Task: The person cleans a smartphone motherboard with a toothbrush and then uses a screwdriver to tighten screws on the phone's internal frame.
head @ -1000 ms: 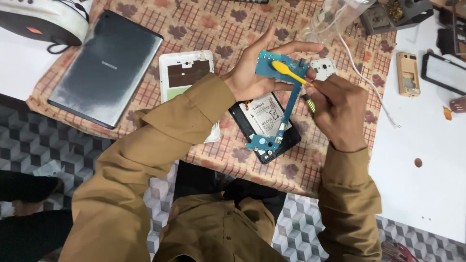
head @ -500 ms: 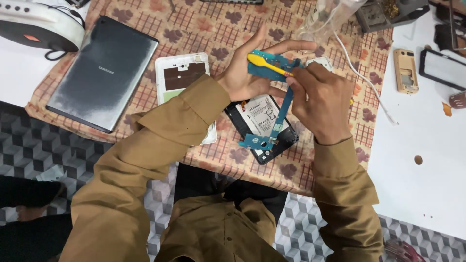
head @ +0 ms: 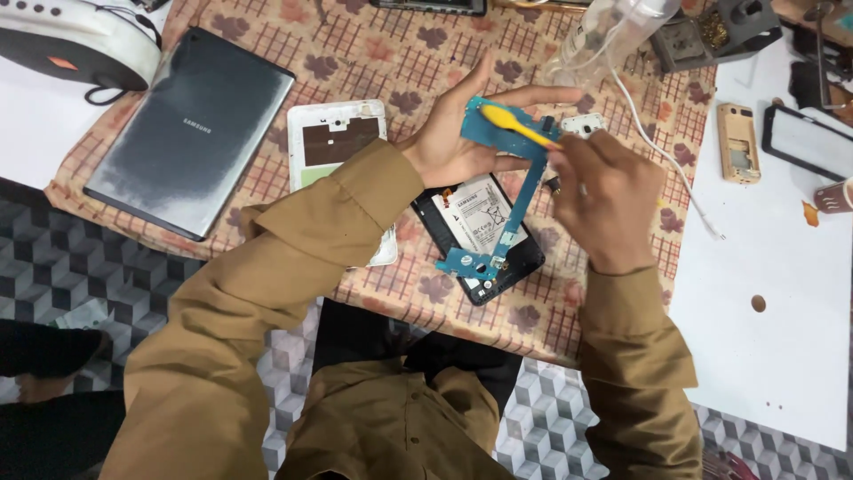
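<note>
My left hand (head: 458,133) holds a blue circuit board (head: 508,191), a long L-shaped piece whose lower end hangs over an opened black phone with its battery (head: 478,218) showing. My right hand (head: 600,191) grips a yellow brush (head: 515,126) and presses its head against the upper part of the board. Both sleeves are tan. The brush handle is mostly hidden inside my right fist.
A dark grey tablet (head: 191,129) lies face down at the left on the patterned cloth (head: 373,53). A white phone frame (head: 333,142) lies beside it. A clear plastic bottle (head: 613,31), a white cable (head: 662,156), a gold phone shell (head: 737,142) and a white board (head: 782,293) lie at the right.
The yellow brush has moved back and forth across the top of the blue board. My left hand has kept hold of the board over the opened phone.
</note>
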